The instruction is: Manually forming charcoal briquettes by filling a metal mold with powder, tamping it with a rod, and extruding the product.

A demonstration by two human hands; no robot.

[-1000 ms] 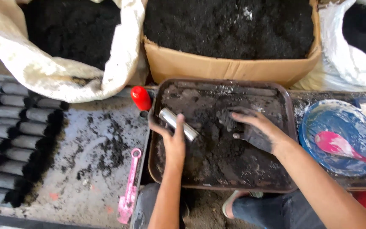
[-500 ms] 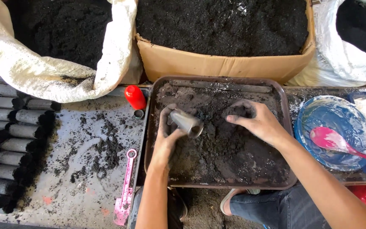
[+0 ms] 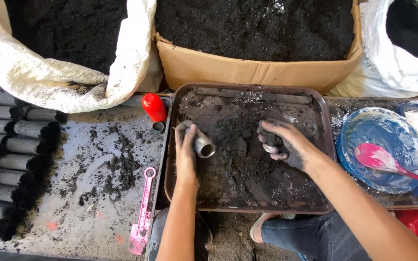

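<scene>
A: Left hand [image 3: 187, 153]?

B: Fingers wrapped around a short metal tube [image 3: 202, 143], held over the left part of the brown tray [image 3: 325, 145]. Open end of the tube faces lower right, toward the camera. Grip closed on the tube.

A: Right hand [image 3: 286, 145]?

B: Fingers curled and pressed together around a clump of black powder [image 3: 273, 141], just above the heap in the tray. Hand coated in the same dark dust. Hands apart, tube and clump not touching.

A: Tray contents?

B: Loose black powder spread over most of the bottom, thickest in the middle, with a few lumps.

A: Other containers?

B: Cardboard box [image 3: 247, 72] right behind the tray, filled with black powder. White sack [image 3: 49, 82] at upper left, open, same dark fill. Second white bag [image 3: 388, 67] at upper right, dark inside. Blue bowl [image 3: 364, 140] to the right of the tray, smeared white, with a pink spoon [image 3: 388, 164] lying in it.

A: Left of the tray?

B: Grey board [image 3: 88, 193] dusted with powder. Pink measuring spoon [image 3: 141, 217] near the tray edge, red cap-shaped piece [image 3: 154, 107] at the tray's upper-left corner. Rows of grey rolled tubes [image 3: 10, 154] with black ends, stacked along the far left. No labels readable
</scene>
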